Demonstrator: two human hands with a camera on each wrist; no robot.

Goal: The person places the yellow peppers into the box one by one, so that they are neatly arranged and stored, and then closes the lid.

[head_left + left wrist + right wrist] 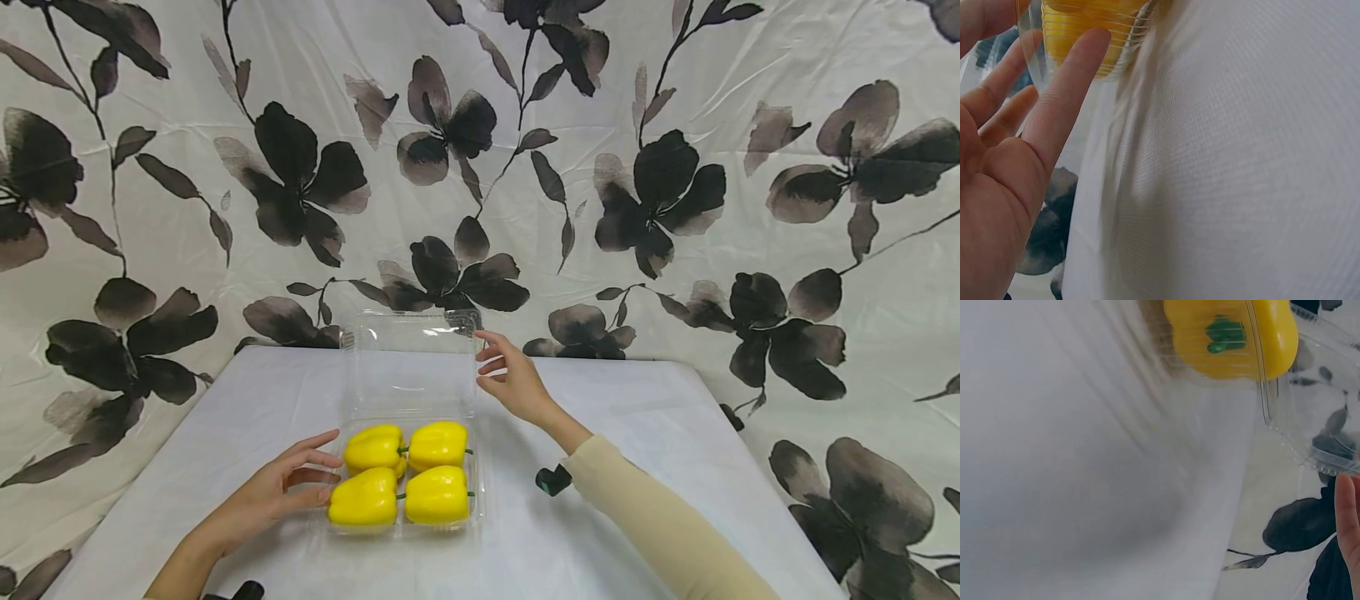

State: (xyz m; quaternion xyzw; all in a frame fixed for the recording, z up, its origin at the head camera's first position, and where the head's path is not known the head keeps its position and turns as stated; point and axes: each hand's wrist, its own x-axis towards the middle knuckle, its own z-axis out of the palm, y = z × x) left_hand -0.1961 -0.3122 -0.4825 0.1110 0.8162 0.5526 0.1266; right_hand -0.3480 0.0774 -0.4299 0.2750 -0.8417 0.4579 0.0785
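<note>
A clear plastic clamshell box (477,492) sits on the table with its lid (412,379) raised at the far side. Several yellow bell peppers (437,495) with green stems lie in two rows in its base. My left hand (273,487) is at the box's left side, fingers spread and fairly straight; in the left wrist view the thumb (1075,81) rests against the ribbed wall. At the lid's right edge is my right hand (519,385), fingertips touching or very close to it. Only a small part of that hand (1349,531) shows in the right wrist view.
A white cloth covers the table (600,517). Behind it hangs a pale curtain (555,208) with dark flowers. A small black object (553,480) shows beside the right cuff, and another dark object (246,591) at the bottom near the left wrist.
</note>
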